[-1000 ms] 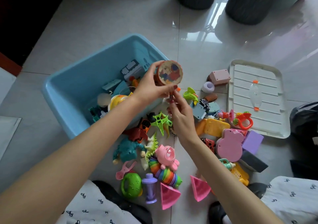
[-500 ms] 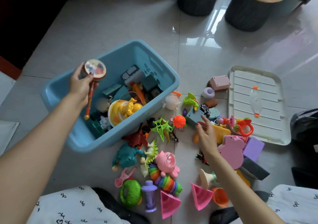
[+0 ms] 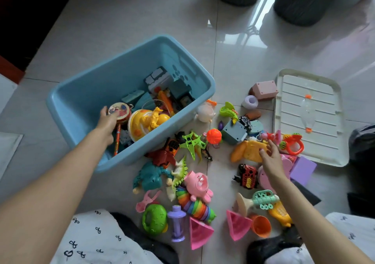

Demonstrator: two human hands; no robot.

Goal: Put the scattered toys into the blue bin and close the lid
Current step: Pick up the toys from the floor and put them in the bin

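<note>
The blue bin (image 3: 85, 93) stands on the floor at left, holding several toys, among them a yellow round toy (image 3: 146, 121). Inside it, my left hand (image 3: 106, 122) grips a small rattle drum (image 3: 118, 111) with an orange stick, low among the toys. My right hand (image 3: 271, 158) rests with fingers spread on a yellow-orange toy (image 3: 246, 152) in the scattered pile. The white lid (image 3: 310, 117) lies flat on the floor at right.
Scattered toys cover the floor between my knees: a teal dinosaur (image 3: 149, 177), a pink pig (image 3: 199, 184), a green plane (image 3: 191, 143), a purple block (image 3: 302, 170), pink triangles (image 3: 237, 224). Two dark round stools (image 3: 300, 1) stand at the back.
My left hand has lowered the rattle drum from above the bin's rim down into the bin. My right hand has shifted right onto the yellow-orange toy.
</note>
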